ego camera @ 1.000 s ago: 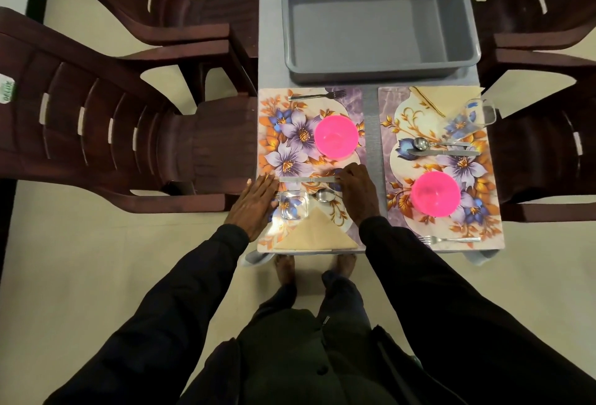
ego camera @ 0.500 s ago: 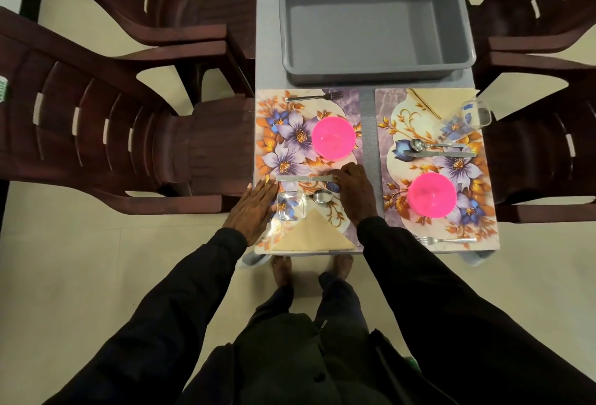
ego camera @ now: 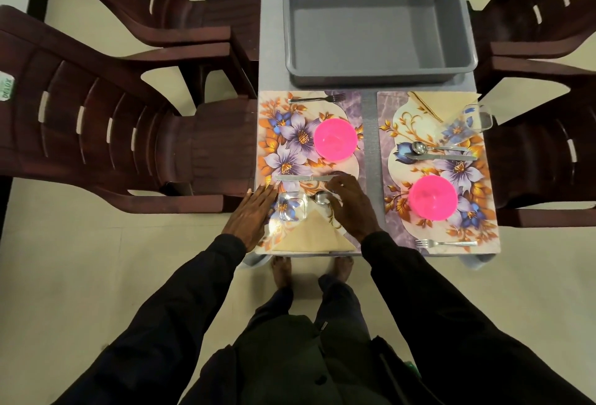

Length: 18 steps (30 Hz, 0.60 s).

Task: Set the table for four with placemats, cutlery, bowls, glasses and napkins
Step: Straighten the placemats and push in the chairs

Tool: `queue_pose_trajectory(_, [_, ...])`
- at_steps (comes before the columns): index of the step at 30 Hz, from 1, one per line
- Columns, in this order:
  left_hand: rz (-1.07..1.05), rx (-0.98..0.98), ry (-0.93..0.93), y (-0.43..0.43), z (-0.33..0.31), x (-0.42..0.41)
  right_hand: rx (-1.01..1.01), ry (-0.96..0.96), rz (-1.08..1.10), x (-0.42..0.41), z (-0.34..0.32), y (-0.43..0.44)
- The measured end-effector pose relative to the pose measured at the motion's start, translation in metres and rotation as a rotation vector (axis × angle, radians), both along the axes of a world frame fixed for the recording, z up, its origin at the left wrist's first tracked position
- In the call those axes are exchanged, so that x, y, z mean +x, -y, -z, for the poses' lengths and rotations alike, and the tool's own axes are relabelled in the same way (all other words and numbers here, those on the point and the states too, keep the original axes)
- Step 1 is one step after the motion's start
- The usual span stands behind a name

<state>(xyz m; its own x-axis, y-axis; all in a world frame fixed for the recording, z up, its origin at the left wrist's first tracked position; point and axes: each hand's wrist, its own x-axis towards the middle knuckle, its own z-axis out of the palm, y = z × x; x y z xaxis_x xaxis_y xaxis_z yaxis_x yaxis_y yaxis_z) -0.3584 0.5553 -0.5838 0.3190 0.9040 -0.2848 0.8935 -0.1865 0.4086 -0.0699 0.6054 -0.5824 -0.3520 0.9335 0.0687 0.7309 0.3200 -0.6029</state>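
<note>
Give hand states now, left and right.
Left hand: open, flat on the placemat edge.
Right hand: covers the spoon handle; grip cannot be told.

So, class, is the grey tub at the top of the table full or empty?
Empty: the tub shows only its bare grey floor and walls.
</note>
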Motion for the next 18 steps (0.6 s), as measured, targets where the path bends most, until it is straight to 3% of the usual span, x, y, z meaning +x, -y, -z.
queue_pose_trajectory(3, [0.007,-0.04,0.003,0.008,0.002,-0.001,-0.012,0.025,-0.061,-0.006,0.008,0.009])
queue_pose_trajectory(18, [-0.009,-0.053,0.052,0.012,-0.002,0.01,0.0,0.079,0.046,0.003,0.0,-0.002])
